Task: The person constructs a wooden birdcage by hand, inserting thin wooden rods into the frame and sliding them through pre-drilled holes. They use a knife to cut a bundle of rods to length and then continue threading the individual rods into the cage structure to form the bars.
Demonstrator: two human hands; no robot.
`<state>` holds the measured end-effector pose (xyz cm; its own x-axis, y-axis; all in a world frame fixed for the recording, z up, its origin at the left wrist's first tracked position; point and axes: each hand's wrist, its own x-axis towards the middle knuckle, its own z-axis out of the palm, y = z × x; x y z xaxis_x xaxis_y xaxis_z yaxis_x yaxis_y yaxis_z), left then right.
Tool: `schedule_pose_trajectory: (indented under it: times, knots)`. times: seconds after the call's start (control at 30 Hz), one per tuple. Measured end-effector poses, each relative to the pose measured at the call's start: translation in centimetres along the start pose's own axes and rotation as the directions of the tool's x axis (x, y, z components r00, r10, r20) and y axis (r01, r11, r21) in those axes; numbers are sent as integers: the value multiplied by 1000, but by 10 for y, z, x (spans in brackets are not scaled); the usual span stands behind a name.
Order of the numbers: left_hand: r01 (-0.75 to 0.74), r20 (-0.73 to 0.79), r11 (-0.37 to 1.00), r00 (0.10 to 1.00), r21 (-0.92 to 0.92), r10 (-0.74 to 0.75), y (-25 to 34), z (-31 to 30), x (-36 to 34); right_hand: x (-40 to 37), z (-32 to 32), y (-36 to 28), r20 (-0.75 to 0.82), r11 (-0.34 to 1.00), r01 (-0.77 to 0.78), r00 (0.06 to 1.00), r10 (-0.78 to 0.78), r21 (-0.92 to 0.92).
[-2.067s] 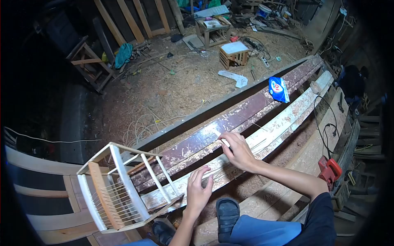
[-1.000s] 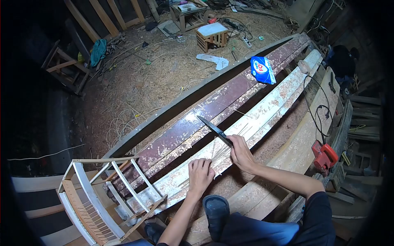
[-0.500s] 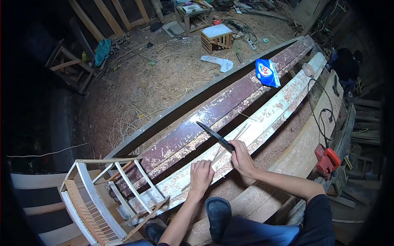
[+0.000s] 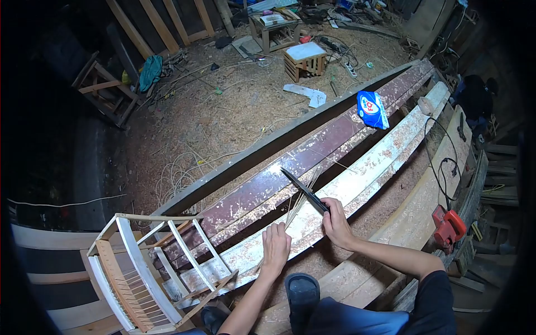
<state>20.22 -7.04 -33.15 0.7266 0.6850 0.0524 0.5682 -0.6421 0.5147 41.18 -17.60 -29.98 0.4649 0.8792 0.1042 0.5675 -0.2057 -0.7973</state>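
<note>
My right hand (image 4: 335,221) grips the dark handle of a knife (image 4: 304,190); its blade points up and left, over the long white plank (image 4: 385,159). My left hand (image 4: 276,247) presses the near ends of a bundle of thin bamboo sticks (image 4: 298,204) onto that plank. The sticks fan out up and right, under the blade. My foot in a dark sandal (image 4: 302,290) rests just below the hands.
A dark red plank (image 4: 312,156) runs beside the white one. A small wooden cage frame (image 4: 151,268) stands at lower left. A blue packet (image 4: 373,109) lies on the red plank, a red power tool (image 4: 446,226) with its cable at right. Sawdust floor, crates and frames lie beyond.
My right hand picked the knife up off the plank and now holds it over the sticks. My left hand closed down on the stick ends. The stick tips swung slightly left.
</note>
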Motion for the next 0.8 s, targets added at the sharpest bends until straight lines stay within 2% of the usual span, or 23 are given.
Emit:
schedule_pose_trajectory:
  times: [0.03, 0.2, 0.3, 0.4, 0.47, 0.63, 0.7, 0.8]
  knots:
    - [-10, -21, 1000, 1000, 6, 10, 1, 1, 0, 0, 1, -1, 2, 1000, 4, 1000, -4, 0]
    - [-36, 63, 995, 998, 92, 31, -1, 7, -7, -2, 5, -3, 15, 1000, 9, 1000, -8, -10]
    - [-68, 24, 996, 997, 59, 67, -4, 6, -7, 0, 7, -5, 11, 1000, -11, 1000, 11, 19]
    - [-24, -11, 999, 1000, -37, 24, 0, -3, -5, 2, 6, -12, 9, 999, -31, 999, 31, 39]
    - [52, -1, 988, 999, -147, -52, 4, -14, -2, 3, 7, -16, -7, 997, -39, 999, 39, 72]
    - [142, -48, 977, 987, -158, -151, 8, -31, -1, 5, 13, -22, -38, 990, 11, 999, -6, 138]
    - [290, -62, 932, 949, -217, -309, 8, -43, 3, 9, 17, -24, -97, 988, 111, 990, -101, 103]
    - [363, -129, 903, 908, -230, -398, -6, -49, 9, 16, 22, -24, -53, 994, 98, 994, -95, 46]
